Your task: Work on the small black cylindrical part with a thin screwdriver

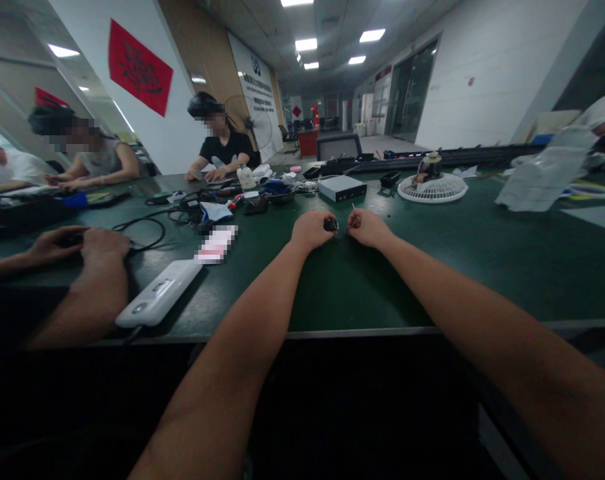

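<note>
My left hand (310, 231) is closed around a small black round part (329, 225) with a shiny rim, held just above the green table (352, 287). Close beside it on the right, my right hand (370, 229) has its fingers pinched together. A thin pale tip (353, 209) sticks up from those fingers; what it belongs to is too small to make out. A narrow gap separates the two hands. Beyond them lies a grey metal box (342, 189), shaped like a disc drive.
A white fan grille (432, 189) with a motor on it lies at the back right. Left of my arm are a white power bank (160, 293) and a blurred phone (217, 244). Another person's hands (102, 243) rest at the left. Cables and tools (202, 200) clutter the back left.
</note>
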A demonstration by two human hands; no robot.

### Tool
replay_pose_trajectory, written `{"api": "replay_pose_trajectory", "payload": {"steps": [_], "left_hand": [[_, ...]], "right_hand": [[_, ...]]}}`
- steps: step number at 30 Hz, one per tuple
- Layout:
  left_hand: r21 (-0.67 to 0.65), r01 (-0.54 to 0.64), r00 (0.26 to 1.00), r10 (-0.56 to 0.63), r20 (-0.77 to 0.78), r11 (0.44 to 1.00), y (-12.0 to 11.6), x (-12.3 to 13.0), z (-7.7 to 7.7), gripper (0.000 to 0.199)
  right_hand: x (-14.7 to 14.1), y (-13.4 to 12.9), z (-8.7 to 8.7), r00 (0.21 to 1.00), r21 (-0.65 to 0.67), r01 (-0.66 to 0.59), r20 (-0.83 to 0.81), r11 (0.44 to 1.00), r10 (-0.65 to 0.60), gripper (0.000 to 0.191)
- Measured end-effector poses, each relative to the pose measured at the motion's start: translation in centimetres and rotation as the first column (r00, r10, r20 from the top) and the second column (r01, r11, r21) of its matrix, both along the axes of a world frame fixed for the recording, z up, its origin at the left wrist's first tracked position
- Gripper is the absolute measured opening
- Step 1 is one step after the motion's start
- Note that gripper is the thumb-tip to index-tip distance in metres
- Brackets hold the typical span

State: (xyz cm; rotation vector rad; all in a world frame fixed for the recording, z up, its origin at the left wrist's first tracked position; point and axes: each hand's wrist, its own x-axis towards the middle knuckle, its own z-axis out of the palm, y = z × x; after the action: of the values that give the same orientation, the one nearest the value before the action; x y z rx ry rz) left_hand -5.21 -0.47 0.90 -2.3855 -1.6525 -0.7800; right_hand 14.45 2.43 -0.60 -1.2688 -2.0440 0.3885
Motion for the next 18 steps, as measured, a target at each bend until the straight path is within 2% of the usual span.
{"api": "replay_pose_trajectory", "payload": {"steps": [2,4,7,10,14,18], "left_hand": [[-0.005,-0.006,1.000,0.006,0.000,1.000,0.0,0.0,0.0,0.037],[-0.007,-0.009,1.000,0.009,0.001,1.000,0.0,0.0,0.0,0.037],[-0.005,0.010,1.000,-0.010,0.002,1.000,0.1,0.1,0.0,0.035],[0.000,0.037,0.999,-0.037,0.009,0.999,0.3,0.0,0.0,0.034],[0.007,0.104,0.994,-0.104,0.020,0.995,0.4,0.0,-0.2,0.034],[0.017,0.185,0.983,-0.185,-0.012,0.983,0.5,0.2,-0.3,0.033]], "right_hand": [[-0.1,0.2,-0.2,0.998,-0.024,-0.009,-0.058,1.000,0.007,0.021],[-0.2,0.5,-0.4,0.982,-0.058,-0.050,-0.185,0.997,0.039,0.023],[-0.5,1.0,-0.8,0.899,-0.061,-0.161,-0.422,0.985,0.120,0.027],[-0.7,1.3,-1.1,0.807,-0.021,-0.244,-0.558,0.970,0.191,0.032],[-0.8,1.2,-0.9,0.779,0.006,-0.269,-0.587,0.963,0.221,0.033],[-0.5,1.1,-0.8,0.850,0.032,-0.201,-0.491,0.979,0.190,0.031]]}}
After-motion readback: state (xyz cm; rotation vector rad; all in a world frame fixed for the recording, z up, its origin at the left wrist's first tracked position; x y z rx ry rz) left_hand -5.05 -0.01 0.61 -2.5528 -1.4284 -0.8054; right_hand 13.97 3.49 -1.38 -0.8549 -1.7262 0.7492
